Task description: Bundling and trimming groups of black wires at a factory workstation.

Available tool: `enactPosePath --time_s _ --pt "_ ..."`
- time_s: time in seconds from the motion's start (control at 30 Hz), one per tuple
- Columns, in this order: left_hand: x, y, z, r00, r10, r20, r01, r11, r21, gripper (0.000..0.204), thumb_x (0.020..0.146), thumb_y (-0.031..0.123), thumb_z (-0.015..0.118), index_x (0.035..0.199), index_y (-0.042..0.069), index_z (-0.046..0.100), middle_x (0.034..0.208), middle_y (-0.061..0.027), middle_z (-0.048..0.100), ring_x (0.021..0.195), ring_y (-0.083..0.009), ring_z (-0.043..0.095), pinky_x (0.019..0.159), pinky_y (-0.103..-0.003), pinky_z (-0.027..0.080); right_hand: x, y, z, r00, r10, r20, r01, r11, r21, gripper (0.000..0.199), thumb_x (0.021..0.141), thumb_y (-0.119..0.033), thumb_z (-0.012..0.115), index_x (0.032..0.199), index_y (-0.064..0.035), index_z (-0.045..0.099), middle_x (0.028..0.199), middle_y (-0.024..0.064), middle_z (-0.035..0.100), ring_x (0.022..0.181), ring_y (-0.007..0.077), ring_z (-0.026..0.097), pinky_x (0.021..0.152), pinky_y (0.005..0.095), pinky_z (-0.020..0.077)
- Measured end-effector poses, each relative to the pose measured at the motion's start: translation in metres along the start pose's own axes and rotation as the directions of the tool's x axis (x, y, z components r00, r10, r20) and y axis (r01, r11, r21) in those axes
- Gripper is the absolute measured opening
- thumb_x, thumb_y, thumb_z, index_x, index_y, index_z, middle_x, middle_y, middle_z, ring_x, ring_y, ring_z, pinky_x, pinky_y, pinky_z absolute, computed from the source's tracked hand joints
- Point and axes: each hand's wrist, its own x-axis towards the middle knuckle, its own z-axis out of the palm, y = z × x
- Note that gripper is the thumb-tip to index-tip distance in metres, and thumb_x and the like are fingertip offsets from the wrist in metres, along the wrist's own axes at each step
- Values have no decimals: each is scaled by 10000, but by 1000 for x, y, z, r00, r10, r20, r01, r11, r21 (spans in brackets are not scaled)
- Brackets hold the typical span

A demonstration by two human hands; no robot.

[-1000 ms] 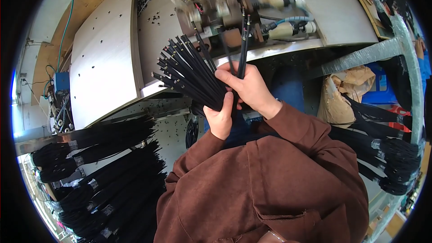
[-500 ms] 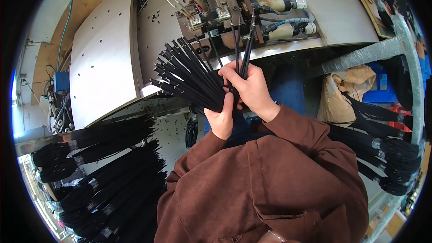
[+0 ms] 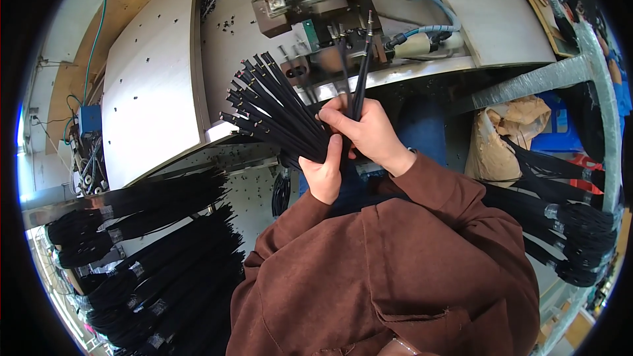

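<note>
A thick fan of black cords (image 3: 273, 109) is being held in the left hand (image 3: 323, 175), its thumb being pressed across the near end and its fingers being curled out of sight behind. The tips are being spread toward the far left, over the front edge of the tabletop (image 3: 158, 72). To the right, a few separate strands (image 3: 362, 76) are being gripped by the right hand (image 3: 372, 132), thumb and fingers being closed around them; how many is not being shown clearly, since some are being blurred. These strands are being pointed upward to the machine (image 3: 310, 0) at the far side — whether it is being touched by their tips cannot be told.

Tangling is being risked where the two groups are being held so close together: a strand could be caught across its neighbours. If the left thumb were loosened, the fan could be spilled past the near edge. The machine's parts are being blurred, perhaps by motion — fingers could be pinched if the right hand were brought too far in. Small black bits (image 3: 227, 25) are being left scattered at the far left, and a cord tip could be fouled by them.
</note>
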Motion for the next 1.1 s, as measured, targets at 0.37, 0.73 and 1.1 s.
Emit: enactPosePath --time_s 0.37,0.73,1.1 --pt "9 2 -1 1000 -14 -21 13 1000 -21 130 861 33 536 980 -18 522 812 -70 575 617 -138 572 527 -243 485 3 -7 7 977 -112 -183 121 992 40 166 855 -189 588 831 -30 629 671 -3 573 521 42 514 367 186 358" --pt "15 -1 -3 998 -32 -53 29 998 -57 123 864 47 543 970 -14 528 786 -65 580 588 -138 572 515 -242 477 16 -8 8 982 -107 -158 120 990 75 185 853 -212 587 831 -32 624 661 -11 559 505 41 499 356 188 348" --pt "9 6 5 999 29 -33 -30 999 -34 125 860 37 541 966 -28 530 811 -76 577 605 -145 573 535 -254 488 9 -4 6 986 -158 -56 156 987 -37 178 841 -194 610 822 -18 621 649 -16 561 471 41 477 363 194 345"
